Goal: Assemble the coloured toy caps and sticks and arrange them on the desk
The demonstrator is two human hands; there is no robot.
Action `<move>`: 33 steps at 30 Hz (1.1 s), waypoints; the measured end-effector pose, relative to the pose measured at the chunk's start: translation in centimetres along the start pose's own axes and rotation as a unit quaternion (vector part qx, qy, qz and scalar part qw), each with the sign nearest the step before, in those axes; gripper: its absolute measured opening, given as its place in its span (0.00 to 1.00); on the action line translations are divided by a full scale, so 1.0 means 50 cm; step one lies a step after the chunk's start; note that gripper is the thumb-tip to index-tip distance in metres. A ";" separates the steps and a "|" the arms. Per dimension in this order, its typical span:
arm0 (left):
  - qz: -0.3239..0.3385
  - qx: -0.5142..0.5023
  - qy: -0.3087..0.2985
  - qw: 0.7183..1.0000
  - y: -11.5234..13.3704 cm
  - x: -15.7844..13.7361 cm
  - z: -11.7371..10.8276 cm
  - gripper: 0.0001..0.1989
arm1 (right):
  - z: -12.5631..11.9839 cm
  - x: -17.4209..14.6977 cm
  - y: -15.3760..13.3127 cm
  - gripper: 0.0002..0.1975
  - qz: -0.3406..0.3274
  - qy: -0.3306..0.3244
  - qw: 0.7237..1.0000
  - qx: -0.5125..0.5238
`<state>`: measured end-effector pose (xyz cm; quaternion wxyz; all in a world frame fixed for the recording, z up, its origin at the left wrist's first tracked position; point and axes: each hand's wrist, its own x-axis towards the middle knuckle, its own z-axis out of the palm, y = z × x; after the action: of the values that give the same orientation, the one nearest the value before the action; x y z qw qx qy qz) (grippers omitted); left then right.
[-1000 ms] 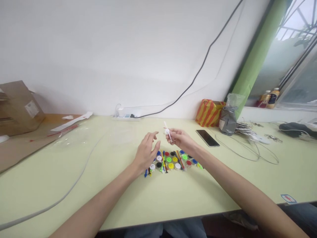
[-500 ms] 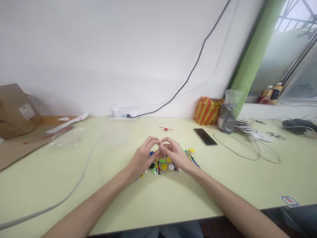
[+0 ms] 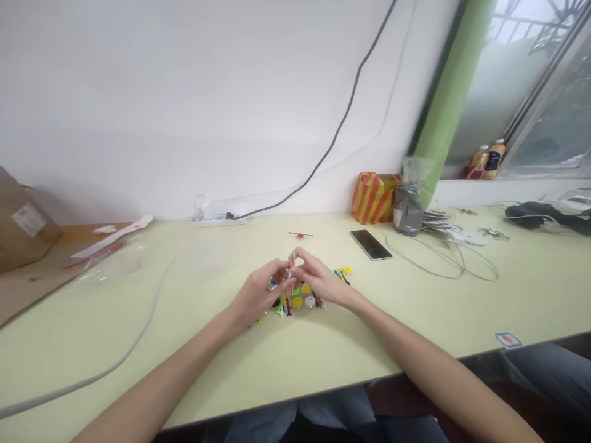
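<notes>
My left hand [image 3: 259, 290] and my right hand [image 3: 319, 280] meet fingertip to fingertip above a group of small plastic parts. Both are pinched on a thin white plastic stick [image 3: 293, 261], which stands nearly upright between them; fingers cover its middle. Below and around the hands lie a yellow disc [image 3: 297, 302], a white disc [image 3: 309, 301] and several narrow forked pieces in green, red, blue and yellow. Another yellow disc [image 3: 347, 270] lies right of my right hand. Farther back on the table is a red stick with a round red centre [image 3: 300, 235].
A phone [image 3: 370, 244] lies right of the hands, near a looped cable [image 3: 429, 276]. Behind stand a striped bag [image 3: 373, 198] and a grey bag [image 3: 408, 212]. A power strip [image 3: 217, 219] sits by the wall. On the left are a thick cable [image 3: 144, 348] and a cardboard box [image 3: 25, 218].
The camera view has shifted, so most table items appear farther left. The white stick has turned from tilted to nearly upright, still between both hands.
</notes>
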<state>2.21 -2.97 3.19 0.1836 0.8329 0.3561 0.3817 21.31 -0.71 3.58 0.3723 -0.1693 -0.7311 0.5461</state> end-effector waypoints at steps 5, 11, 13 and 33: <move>0.060 0.069 -0.005 0.996 0.011 -0.001 -0.003 0.07 | -0.032 -0.001 -0.030 0.19 0.015 -0.087 0.996 0.028; 0.140 0.125 0.020 0.982 0.029 -0.003 -0.004 0.11 | -0.138 -0.028 -0.081 0.20 0.104 -0.107 0.988 -0.035; 0.143 0.121 0.017 0.982 0.029 -0.001 -0.003 0.09 | -0.171 -0.036 -0.081 0.19 0.130 -0.036 0.982 -0.134; 0.139 0.106 0.065 0.982 -0.010 0.000 0.001 0.07 | -0.198 -0.049 -0.051 0.17 0.344 -0.029 0.814 -0.466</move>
<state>2.04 -2.63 2.87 0.0155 0.8626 0.2862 0.4168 30.57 3.48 6.32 0.0150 -0.5470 -0.8028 0.2368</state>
